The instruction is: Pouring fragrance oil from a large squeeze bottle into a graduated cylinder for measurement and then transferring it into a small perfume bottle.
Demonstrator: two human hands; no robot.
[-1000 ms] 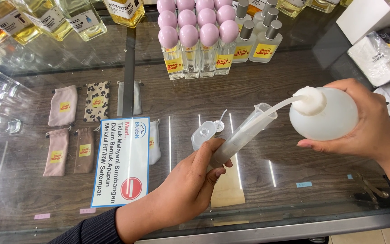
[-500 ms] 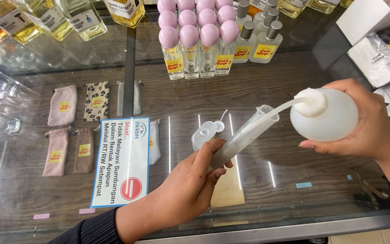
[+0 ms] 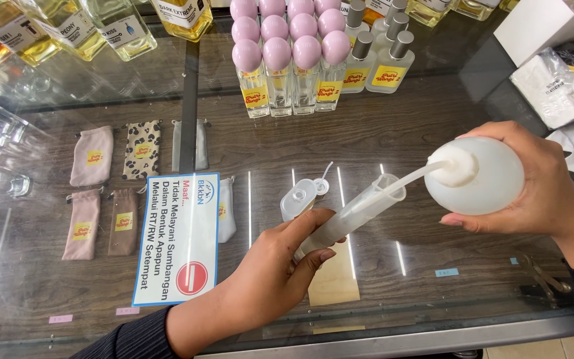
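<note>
Translucent, smooth plastic measuring tube (image 3: 350, 216), slim and cylindrical, tilted mouth-up over the glass-topped bench (image 3: 433, 266), clenched at its lower end in the left hand (image 3: 270, 272). Soft, rounded white plastic squeeze bottle (image 3: 483, 176) tipped sideways, its thin bent spout reaching into the tube's open mouth; right hand (image 3: 539, 193) wrapped around the bottle in a firm grip. Just beyond the tube, lying on the glass, a small clear plastic cap (image 3: 298, 198). Further back, rows of clear glass bottles with pink ball caps (image 3: 280, 56). To the left, a flat white-and-blue printed notice card (image 3: 179, 239). Metal front edge close beneath both wrists; bare glass between the hands.
</note>
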